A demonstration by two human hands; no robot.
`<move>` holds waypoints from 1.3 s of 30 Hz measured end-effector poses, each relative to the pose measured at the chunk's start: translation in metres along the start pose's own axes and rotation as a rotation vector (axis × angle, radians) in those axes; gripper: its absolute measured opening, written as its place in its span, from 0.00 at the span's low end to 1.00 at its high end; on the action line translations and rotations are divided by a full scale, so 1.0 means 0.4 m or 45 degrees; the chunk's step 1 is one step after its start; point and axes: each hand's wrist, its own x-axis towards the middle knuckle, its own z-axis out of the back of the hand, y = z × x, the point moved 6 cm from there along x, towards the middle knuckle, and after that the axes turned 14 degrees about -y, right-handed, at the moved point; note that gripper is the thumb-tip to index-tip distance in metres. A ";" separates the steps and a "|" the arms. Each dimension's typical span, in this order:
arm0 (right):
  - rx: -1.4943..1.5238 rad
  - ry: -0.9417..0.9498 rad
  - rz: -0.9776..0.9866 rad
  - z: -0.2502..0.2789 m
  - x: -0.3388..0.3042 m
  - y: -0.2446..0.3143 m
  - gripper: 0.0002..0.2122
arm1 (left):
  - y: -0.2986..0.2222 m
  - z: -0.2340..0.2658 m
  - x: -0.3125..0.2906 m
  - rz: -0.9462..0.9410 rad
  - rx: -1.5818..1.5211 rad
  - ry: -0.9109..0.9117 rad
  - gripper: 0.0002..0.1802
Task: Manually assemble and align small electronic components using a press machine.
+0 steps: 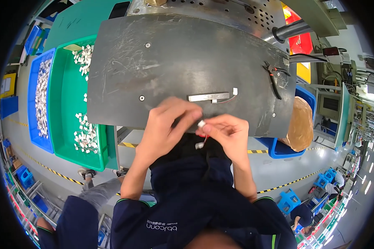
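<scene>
Just past the near edge of the dark grey work plate, my right hand [230,130] pinches a small white wire connector [202,124] between thumb and fingers. Short red and dark wires run down from it to a second white connector [200,145], which dangles free. My left hand [167,124] is close beside it, thumb and index fingertips brought together; whether anything is between them is hidden. On the plate beyond my hands rests a metal bar [208,96]. A connector cable [235,91] lies against the bar's right end, its thin red wire curving between two white plugs.
Pliers with red-and-black handles [272,81] lie on the plate's [153,70] right side. To the left, a green bin [64,103] and a blue bin [32,108] hold many small connectors. A blue bin [274,149] with brown paper [300,124] is at right. Another person [77,220] is lower left.
</scene>
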 end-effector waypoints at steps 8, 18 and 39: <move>-0.139 -0.397 0.088 0.040 0.053 -0.007 0.05 | 0.044 -0.044 0.015 -0.249 0.199 -0.279 0.11; 0.017 -0.390 0.049 0.025 0.083 -0.001 0.09 | 0.056 -0.050 0.025 -0.100 0.150 -0.271 0.10; -1.748 0.411 0.602 0.067 0.237 0.234 0.08 | 0.074 -0.047 0.016 -0.088 0.099 -0.304 0.13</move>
